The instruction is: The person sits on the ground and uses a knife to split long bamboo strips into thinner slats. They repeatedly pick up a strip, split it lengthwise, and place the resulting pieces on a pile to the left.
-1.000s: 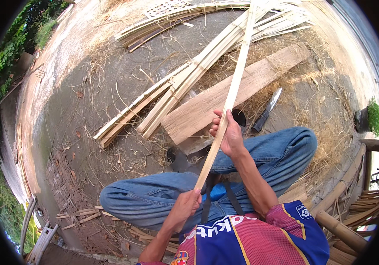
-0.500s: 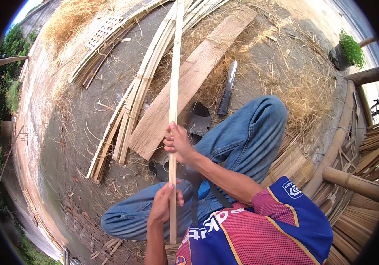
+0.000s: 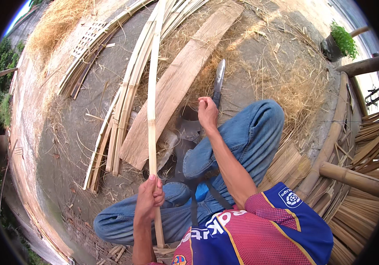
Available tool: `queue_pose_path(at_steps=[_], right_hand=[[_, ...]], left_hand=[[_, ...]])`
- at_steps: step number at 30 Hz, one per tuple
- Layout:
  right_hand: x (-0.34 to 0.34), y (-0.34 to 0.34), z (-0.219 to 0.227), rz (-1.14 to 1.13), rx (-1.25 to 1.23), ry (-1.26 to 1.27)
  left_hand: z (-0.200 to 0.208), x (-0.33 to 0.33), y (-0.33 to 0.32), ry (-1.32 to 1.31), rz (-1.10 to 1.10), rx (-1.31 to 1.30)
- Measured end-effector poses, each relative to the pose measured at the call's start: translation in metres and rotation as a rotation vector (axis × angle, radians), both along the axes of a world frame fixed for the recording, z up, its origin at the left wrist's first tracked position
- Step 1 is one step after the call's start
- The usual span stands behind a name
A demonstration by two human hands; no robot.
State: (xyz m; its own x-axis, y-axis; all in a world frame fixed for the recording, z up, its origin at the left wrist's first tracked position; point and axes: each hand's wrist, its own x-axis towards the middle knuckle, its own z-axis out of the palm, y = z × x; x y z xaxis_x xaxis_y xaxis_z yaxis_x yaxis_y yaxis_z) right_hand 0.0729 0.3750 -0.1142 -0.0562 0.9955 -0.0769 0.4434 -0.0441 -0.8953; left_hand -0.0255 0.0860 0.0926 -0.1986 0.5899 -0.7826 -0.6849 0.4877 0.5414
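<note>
My left hand [image 3: 149, 194] is wrapped round the lower part of a long pale bamboo strip [image 3: 152, 119]. The strip runs upward past a wooden plank, its lower end over my crossed legs. Away from the strip, my right hand [image 3: 208, 114] has its fingers curled in, and no held thing shows in them. Right beside it lies a large knife [image 3: 218, 81], blade pointing away from me. My right hand covers part of its dark handle, and whether they touch is hidden.
A broad wooden plank [image 3: 180, 84] lies slanting on the ground. Bundles of bamboo strips [image 3: 125, 101] lie to its left, and another bundle [image 3: 83, 62] beyond. Shavings [image 3: 291, 92] are heaped at the right. A bamboo rail [image 3: 353, 179] and a potted plant [image 3: 333, 46] stand rightward.
My right hand has let go of the bamboo strip and moved right and away, to the knife's handle. My left hand has closed round the strip. The view has shifted slightly.
</note>
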Motion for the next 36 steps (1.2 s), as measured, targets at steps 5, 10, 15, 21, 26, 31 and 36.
queue_pose_path(at_steps=[5, 10, 15, 21, 26, 31, 36], right_hand=[[0.02, -0.005, -0.04, 0.238, 0.025, -0.238], [0.02, -0.007, -0.012, 0.372, 0.027, -0.417], [0.034, 0.002, 0.004, 0.307, 0.223, -0.072], [0.069, 0.013, 0.116, 0.063, 0.156, 0.585], [0.097, 0.081, 0.134, -0.304, 0.056, 0.934], [0.085, 0.126, 0.085, -0.12, -0.335, 0.635], [0.086, 0.162, 0.03, 0.18, -0.64, -0.163]], left_hand=[[-0.01, -0.017, 0.03, -0.054, -0.006, 0.047], [-0.025, -0.018, 0.04, -0.073, 0.014, 0.078], [-0.024, -0.018, 0.057, -0.066, -0.014, 0.104], [-0.031, -0.012, 0.054, -0.086, -0.008, 0.141], [-0.037, -0.008, 0.038, -0.087, 0.0, 0.124], [-0.055, -0.012, 0.017, -0.063, -0.011, 0.138], [-0.067, -0.013, 0.004, -0.01, -0.044, 0.131]])
